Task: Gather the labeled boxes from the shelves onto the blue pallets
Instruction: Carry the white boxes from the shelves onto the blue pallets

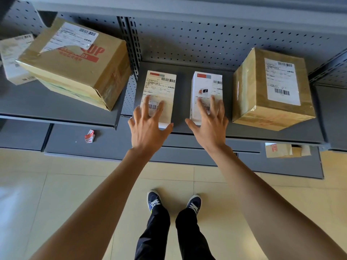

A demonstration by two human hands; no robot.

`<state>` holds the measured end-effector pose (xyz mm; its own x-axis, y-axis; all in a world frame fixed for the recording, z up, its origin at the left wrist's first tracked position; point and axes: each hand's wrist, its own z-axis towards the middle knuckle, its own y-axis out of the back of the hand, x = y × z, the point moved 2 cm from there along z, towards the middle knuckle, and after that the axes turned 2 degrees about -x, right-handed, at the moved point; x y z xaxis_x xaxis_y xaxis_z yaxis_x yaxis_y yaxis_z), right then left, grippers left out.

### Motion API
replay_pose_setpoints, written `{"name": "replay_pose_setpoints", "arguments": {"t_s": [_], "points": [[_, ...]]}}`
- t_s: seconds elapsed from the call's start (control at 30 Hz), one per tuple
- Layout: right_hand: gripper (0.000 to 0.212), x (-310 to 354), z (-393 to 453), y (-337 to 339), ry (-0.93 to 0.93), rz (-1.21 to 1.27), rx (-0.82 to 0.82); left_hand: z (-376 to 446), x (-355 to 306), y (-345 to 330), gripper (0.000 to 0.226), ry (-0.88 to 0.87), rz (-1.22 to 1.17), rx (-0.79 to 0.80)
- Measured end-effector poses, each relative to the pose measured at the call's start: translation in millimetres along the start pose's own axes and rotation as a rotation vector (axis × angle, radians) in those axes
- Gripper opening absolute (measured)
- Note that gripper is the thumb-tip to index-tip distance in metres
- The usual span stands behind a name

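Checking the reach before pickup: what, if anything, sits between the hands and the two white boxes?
Nothing visible. The left hand and right hand hover spread over the left white box and right white box.

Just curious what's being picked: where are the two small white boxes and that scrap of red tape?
left white box (pixel 159 85), head view, top label.
right white box (pixel 205 85), head view, top face.
red tape scrap (pixel 89 136), head view, its middle.
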<state>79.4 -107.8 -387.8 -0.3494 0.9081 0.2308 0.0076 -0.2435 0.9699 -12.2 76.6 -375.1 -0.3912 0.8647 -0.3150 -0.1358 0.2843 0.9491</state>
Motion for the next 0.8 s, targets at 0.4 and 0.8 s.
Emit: {"name": "replay_pose_setpoints", "arguments": {"t_s": [0.4,0.8], "points": [[0.068,5.6,-19.7,-3.6,-0.051,0.042,-0.085,0.7,-3.2,1.7,0.075,-0.001,-0.027,0.003],[0.064,7.0,-38.8,-3.5,-0.052,0.111,-0.100,-3.0,6.2,5.5,0.071,-0.075,-0.074,0.006]]}}
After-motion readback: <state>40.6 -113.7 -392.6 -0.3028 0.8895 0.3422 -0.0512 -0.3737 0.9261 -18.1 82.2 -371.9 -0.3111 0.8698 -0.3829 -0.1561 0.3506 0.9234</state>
